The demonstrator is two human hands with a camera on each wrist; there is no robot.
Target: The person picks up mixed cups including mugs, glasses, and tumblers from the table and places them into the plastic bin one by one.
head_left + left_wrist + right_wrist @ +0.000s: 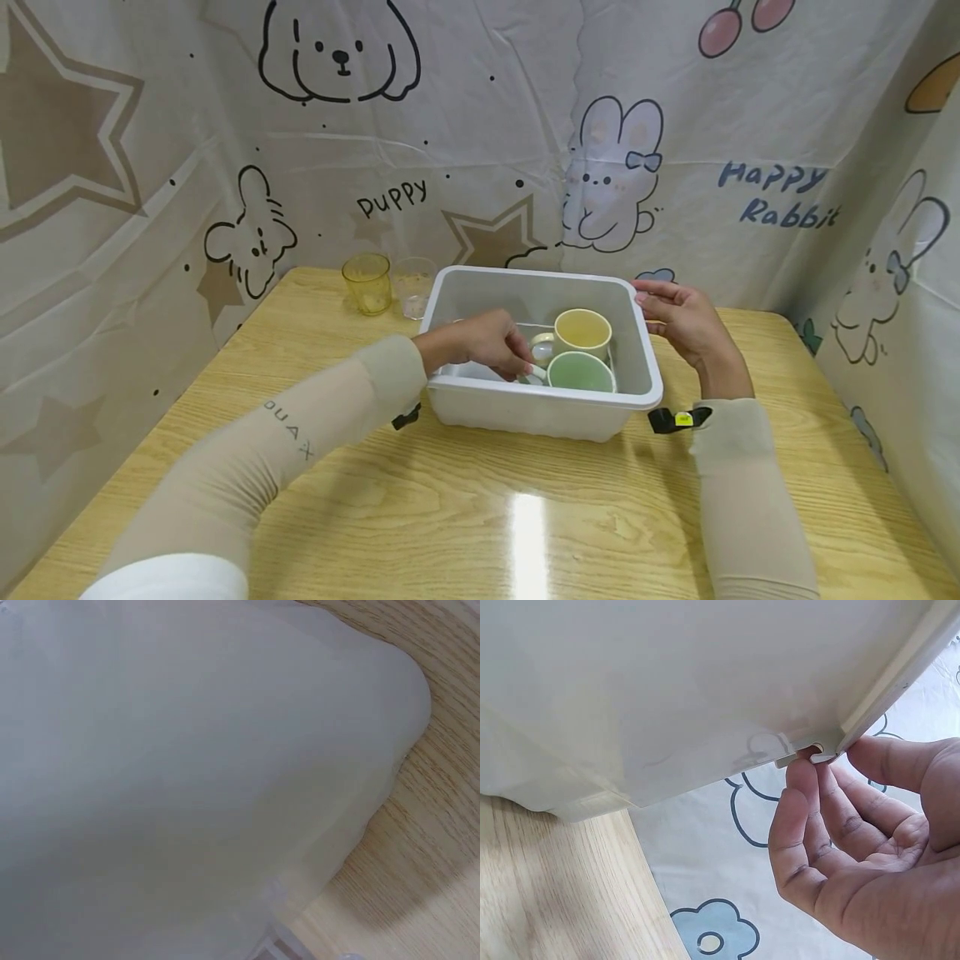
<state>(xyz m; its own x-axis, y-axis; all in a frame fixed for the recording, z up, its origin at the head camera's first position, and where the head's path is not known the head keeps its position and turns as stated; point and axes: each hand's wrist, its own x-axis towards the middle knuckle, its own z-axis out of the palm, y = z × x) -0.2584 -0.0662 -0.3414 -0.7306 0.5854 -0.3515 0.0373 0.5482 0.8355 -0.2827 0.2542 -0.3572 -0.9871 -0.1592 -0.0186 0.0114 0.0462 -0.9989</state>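
A white plastic bin (517,408) stands on the table with a green mug (581,372) and a yellow mug (582,327) inside, both upright at its right side. My left hand (483,340) reaches over the near left rim and pinches the green mug's handle. At the far right corner, my right hand (686,321) grips the bin's rim from outside. In the right wrist view its curled fingers (802,825) hook under the rim's edge, the thumb against it. Only the outer wall of the bin (187,735) fills the left wrist view; the hand is hidden there.
Behind and left of the bin stand an amber glass (367,285) and a clear glass (415,287). The wooden table (450,517) is enclosed by a printed cloth (480,125) at the back and sides.
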